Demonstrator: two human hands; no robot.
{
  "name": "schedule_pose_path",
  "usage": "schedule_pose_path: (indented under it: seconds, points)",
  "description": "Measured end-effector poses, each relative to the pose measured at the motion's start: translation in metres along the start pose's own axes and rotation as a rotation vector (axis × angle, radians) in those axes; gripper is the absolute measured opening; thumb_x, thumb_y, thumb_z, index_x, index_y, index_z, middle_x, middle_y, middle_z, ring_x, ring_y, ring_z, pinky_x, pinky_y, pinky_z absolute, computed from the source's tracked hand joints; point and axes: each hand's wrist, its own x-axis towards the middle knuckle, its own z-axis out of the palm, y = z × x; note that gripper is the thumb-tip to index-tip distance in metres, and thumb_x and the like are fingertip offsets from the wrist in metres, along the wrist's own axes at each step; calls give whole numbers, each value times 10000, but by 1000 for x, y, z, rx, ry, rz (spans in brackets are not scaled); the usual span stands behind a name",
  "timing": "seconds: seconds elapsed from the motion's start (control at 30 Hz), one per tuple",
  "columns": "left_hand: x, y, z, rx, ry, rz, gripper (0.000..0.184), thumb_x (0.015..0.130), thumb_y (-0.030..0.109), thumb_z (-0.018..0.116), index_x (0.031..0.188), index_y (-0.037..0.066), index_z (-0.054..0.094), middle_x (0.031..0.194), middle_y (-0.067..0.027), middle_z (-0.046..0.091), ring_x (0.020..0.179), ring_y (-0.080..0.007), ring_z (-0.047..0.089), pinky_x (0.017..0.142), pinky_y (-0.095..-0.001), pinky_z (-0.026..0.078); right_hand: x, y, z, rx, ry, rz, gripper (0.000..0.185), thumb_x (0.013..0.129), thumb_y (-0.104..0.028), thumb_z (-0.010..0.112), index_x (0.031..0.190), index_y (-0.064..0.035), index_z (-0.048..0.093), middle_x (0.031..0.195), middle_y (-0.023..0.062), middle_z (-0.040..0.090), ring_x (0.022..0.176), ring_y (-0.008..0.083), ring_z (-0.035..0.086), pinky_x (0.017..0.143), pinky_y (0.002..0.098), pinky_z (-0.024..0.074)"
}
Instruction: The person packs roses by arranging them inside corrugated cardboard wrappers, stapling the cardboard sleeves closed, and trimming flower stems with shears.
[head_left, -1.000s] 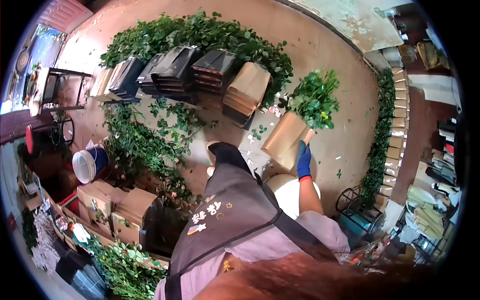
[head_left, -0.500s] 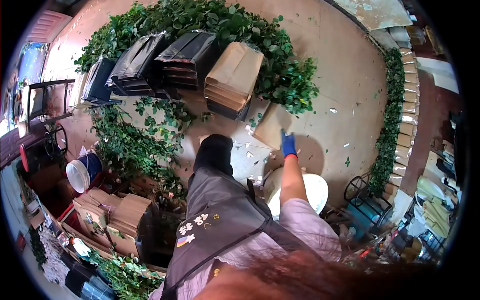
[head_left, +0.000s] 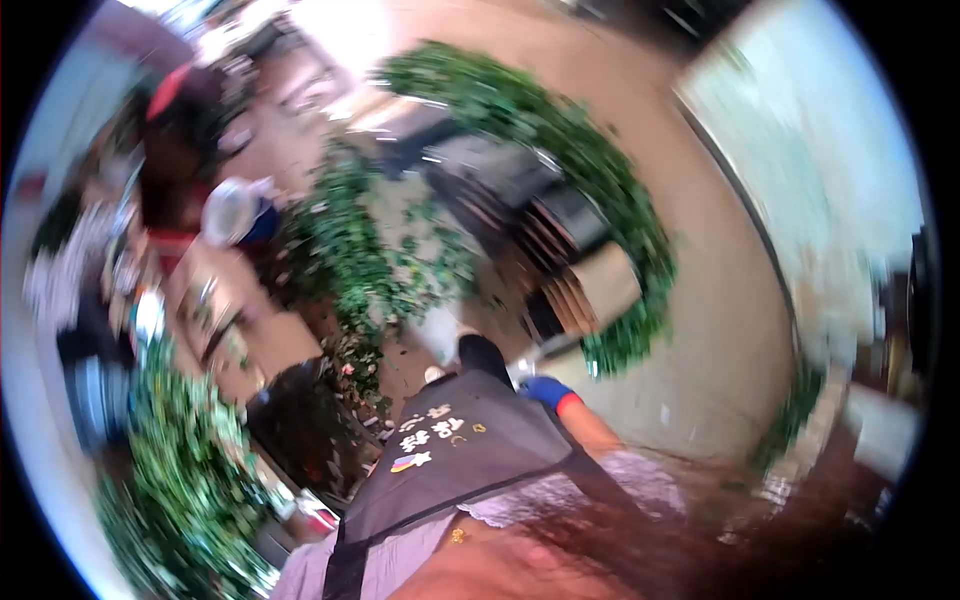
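Observation:
My right hand (head_left: 545,392), in a blue glove with a red cuff, is close to the front of my dark apron (head_left: 470,425). Motion blurs its fingers, and a small pale patch by the fingertips cannot be made out. Beyond it stands a brown cardboard-wrapped bundle (head_left: 605,285) with green leaves (head_left: 625,345) sticking out on its far side. Black-wrapped bundles (head_left: 568,222) are lined up to its left. My left hand is out of sight.
Loose leafy stems (head_left: 350,230) lie heaped on the floor ahead and left. A white bucket (head_left: 232,212) and cardboard (head_left: 290,345) are at the left. More foliage (head_left: 200,480) fills the lower left. A pale panel (head_left: 800,170) rises at the right.
My head has turned left, so the whole scene has swung round and blurred. My right hand has drawn back from the brown wrapped piece on the floor to near my apron.

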Motion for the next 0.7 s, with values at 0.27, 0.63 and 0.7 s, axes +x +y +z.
schedule_pose_path:
  seconds: [0.27, 0.63, 0.7]
  points:
    - [-48, -39, 91, -512, 178, -285, 503, 990, 437, 572, 1267, 19, 592, 1108, -169, 711, 1019, -287, 679, 889, -372, 519, 74, -91, -164, -404, -407, -298, 357, 876, -294, 538, 1077, -66, 725, 1123, 240, 685, 1038, 402, 669, 937, 481, 519]
    - [-79, -60, 180, -926, 249, -553, 513, 987, 447, 570, 1270, 20, 591, 1111, -175, 710, 1024, -296, 679, 891, -379, 520, 184, -446, 3, -926, -308, -926, 262, 933, -243, 525, 1136, -113, 629, 1010, 244, 674, 911, 456, 644, 763, 543, 504]
    - [-70, -69, 184, -989, 264, -557, 514, 986, 449, 569, 1270, 20, 591, 1112, -176, 710, 1025, -297, 679, 891, -380, 520, 167, -492, 59, -967, -420, -972, 346, 958, -245, 517, 1276, -138, 600, 1043, 221, 683, 926, 440, 651, 792, 517, 515]
